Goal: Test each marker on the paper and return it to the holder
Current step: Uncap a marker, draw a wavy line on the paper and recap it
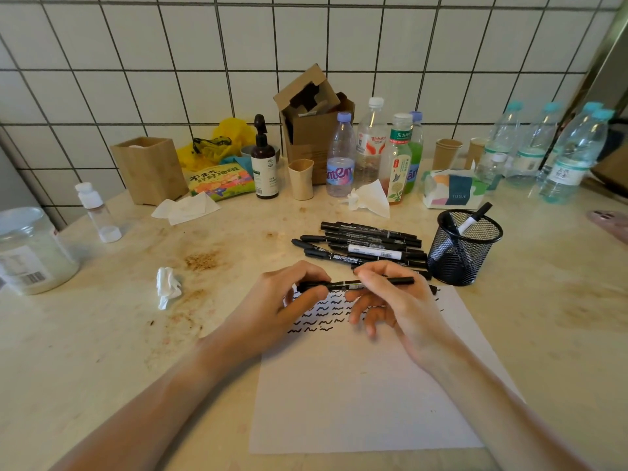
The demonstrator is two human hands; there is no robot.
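Both hands hold one black marker [353,284] level above the far edge of the paper [367,385], over rows of test squiggles. The left hand [289,297] curls round its left end, probably the cap; the right hand [390,300] pinches the barrel. Whether the cap is on or off cannot be told. Untested markers [363,248] lie heaped toward the counter's far edge, just left of the mesh holder [465,248], which holds one marker. Likely risks: a sharp pull on the cap could jerk the tip across skin or paper; a resting wrist could smear fresh ink.
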